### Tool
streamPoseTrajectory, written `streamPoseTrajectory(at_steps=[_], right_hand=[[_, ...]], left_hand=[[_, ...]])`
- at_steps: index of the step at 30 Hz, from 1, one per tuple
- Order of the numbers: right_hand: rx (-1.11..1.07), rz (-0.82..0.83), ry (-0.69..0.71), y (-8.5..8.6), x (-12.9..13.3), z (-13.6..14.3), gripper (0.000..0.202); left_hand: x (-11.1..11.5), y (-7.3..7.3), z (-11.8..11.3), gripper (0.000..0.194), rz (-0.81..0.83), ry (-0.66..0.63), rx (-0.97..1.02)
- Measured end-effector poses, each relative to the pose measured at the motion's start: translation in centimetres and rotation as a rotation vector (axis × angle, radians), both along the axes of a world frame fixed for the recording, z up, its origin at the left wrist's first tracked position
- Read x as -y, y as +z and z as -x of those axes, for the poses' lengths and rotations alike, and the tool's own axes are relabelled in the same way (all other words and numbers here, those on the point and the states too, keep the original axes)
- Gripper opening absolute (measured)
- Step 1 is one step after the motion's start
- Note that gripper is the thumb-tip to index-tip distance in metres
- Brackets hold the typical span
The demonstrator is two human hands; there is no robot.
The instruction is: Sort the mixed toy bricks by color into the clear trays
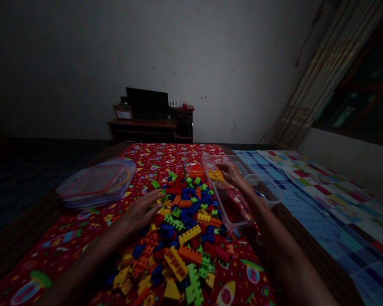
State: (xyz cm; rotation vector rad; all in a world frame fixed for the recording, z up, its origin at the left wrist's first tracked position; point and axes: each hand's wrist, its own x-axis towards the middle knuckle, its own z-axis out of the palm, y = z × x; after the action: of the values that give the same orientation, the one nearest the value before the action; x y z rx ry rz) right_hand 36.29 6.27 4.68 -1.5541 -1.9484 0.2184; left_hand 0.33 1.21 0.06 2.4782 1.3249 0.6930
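A pile of coloured toy blocks (pixel 185 229) lies on the red patterned cloth (pixel 166 155). My left hand (pixel 143 210) is over the pile's left side, fingers spread, holding nothing. Over a clear container with yellow blocks (pixel 215 174) is my right hand (pixel 230 173), its fingers bent down at the blocks; whether it holds one is too dark to tell. Left of that container, a small clear box holds orange blocks (pixel 196 170). A clear container (pixel 236 223) with dark red blocks stands nearer, beneath my right forearm.
Stacked clear lids (pixel 95 185) lie at the left. Another clear container (pixel 272 199) stands at the right, beside a bed with a blue checked cover (pixel 306 212). Against the far wall is a desk (pixel 143 123) with a monitor (pixel 148 103).
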Motion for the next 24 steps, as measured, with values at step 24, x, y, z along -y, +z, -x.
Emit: streamPoseTrajectory(at_steps=[24], right_hand=[[0.361, -0.003, 0.347, -1.2, 10.7, 8.9, 0.009]], left_hand=[[3.8, 2.7, -2.8, 0.025, 0.003, -0.103, 0.122]])
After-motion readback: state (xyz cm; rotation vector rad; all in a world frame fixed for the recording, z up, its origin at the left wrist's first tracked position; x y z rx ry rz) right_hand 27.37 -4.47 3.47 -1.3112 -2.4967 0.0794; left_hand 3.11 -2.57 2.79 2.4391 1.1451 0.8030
